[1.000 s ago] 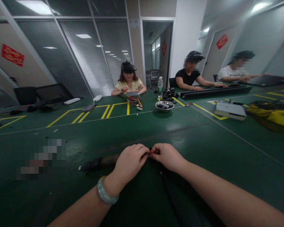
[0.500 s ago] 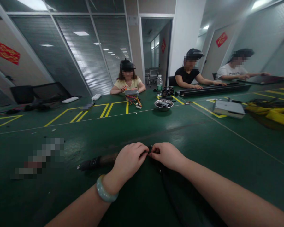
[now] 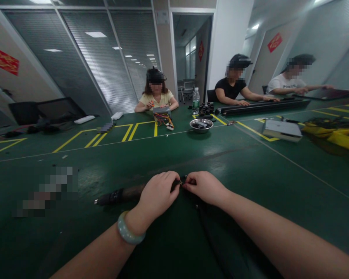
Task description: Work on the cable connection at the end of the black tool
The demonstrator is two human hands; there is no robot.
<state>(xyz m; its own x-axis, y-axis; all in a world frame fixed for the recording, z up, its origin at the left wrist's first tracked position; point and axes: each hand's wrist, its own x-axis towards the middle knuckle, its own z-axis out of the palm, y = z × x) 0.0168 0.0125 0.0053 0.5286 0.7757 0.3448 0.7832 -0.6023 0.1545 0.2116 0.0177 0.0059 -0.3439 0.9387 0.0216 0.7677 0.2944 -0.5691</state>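
Left hand (image 3: 158,193), curled, pinches a small dark piece with a shiny metal end (image 3: 180,182), at six o'clock over the dark-green tabletop (image 3: 128,159) — right hand (image 3: 207,188) at its three o'clock, fingertips pressed together, anything between them hidden; both palms down, angled inward — black-and-brown cylindrical tool (image 3: 116,196) at left hand's nine o'clock

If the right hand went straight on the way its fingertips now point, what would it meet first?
Most likely the small part pinched in the left hand, then the left hand itself. With one view, the exact depth between them is unclear.
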